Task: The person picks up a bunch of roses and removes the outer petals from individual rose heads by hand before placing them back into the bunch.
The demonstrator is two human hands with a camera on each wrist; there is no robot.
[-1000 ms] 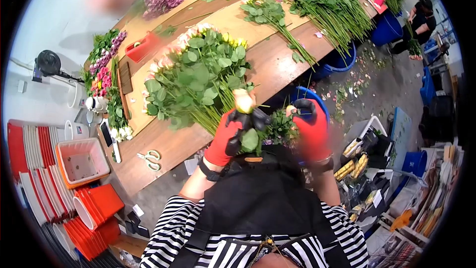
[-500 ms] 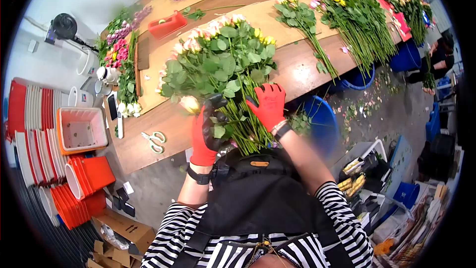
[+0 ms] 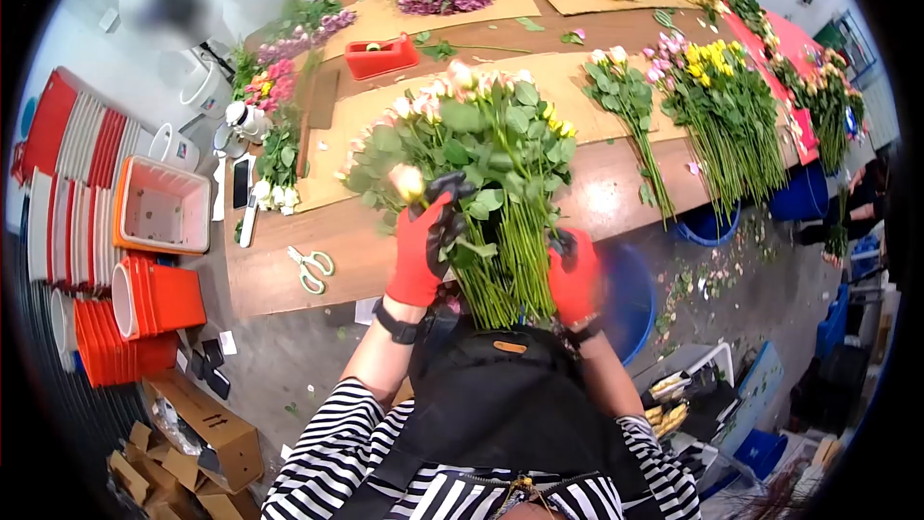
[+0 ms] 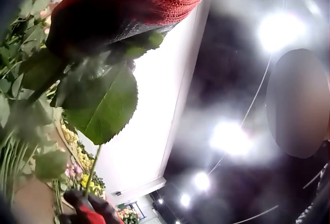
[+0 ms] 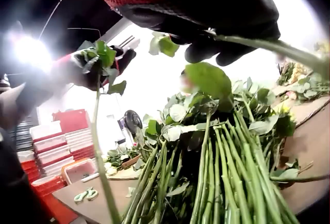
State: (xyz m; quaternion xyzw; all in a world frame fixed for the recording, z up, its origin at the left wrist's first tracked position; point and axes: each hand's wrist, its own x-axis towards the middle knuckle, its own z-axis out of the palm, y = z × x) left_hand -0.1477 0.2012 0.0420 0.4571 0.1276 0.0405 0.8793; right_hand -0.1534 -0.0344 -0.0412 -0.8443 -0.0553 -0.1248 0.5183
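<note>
red-and-black gloves cover both of the person's hands, close to a wide leafy bunch of pale pink and peach roses [image 3: 510, 135], my landmark, lying on a brown wooden table [image 3: 274, 294] with its green stems towards the person. the left hand [image 3: 419, 246], at the bunch's left side, has its fingers closed round the leafy stem of one peach rose [image 3: 406, 182]; the flower stands above that glove. a broad green leaf [image 4: 105, 105] partly screens the grip in the left wrist view. the right hand [image 3: 576, 274] is just right of the bunch's stems, fingers curled on a green stem [image 5: 273, 46] that runs out of the right wrist view; whether it belongs to the same rose, i can't tell. left of the bunch lie pale green-handled scissors [image 3: 310, 268]; behind it sits a red plastic holder [image 3: 381, 59]. to its right, a blue bucket [image 3: 633, 303] is blurred and partly hidden behind the right hand.
</note>
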